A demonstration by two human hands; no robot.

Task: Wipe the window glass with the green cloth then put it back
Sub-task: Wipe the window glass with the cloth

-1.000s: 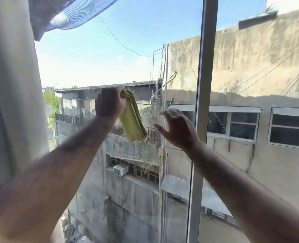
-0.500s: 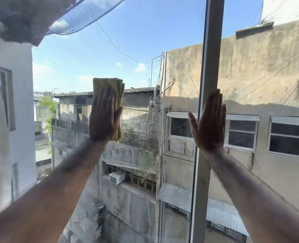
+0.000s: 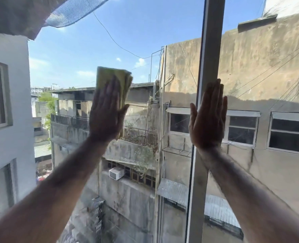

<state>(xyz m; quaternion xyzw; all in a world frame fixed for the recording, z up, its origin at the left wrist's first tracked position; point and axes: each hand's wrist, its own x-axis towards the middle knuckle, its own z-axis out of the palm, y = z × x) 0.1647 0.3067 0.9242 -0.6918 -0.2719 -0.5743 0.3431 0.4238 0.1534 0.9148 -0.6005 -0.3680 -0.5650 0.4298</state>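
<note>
The folded green cloth [image 3: 110,76] lies flat against the window glass [image 3: 127,41], left of centre. My left hand [image 3: 108,114] presses it there with straight fingers pointing up, covering the cloth's lower part. Only the cloth's top and right edge show above my fingers. My right hand [image 3: 207,120] is flat and holds nothing, its palm against the vertical window frame [image 3: 211,41], fingers up.
The grey frame post runs from top to bottom right of centre, with another pane [image 3: 268,85] beyond it. Outside are concrete buildings, a white wall [image 3: 8,102] at left and netting [image 3: 71,11] at top left.
My left hand went from gripping the hanging cloth to pressing it flat on the glass, and has crept slightly up. My right hand rose and flattened on the frame.
</note>
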